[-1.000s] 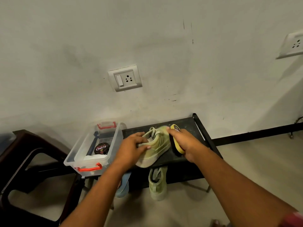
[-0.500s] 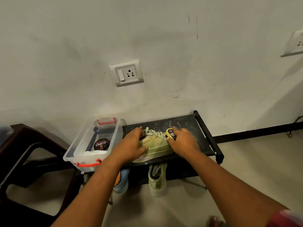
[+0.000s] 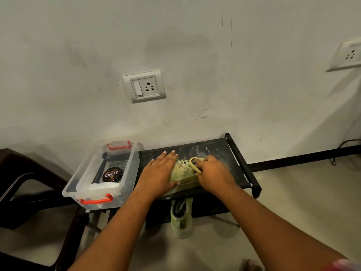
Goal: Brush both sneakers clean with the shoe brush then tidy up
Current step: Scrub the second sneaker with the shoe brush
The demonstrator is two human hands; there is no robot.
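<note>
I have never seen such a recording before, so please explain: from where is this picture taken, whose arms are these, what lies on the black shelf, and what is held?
The camera sits on a person's head and looks forward and down, so the two arms are that person's own. No machine is involved. The left hand lies flat on a pale green sneaker on top of a black rack against the wall. The right hand grips a yellow-edged shoe brush against that sneaker. A clear plastic box with red handles stands on the rack's left end; inside is a polish tin marked "Cherry". The second sneaker stands below the rack's top.
</note>
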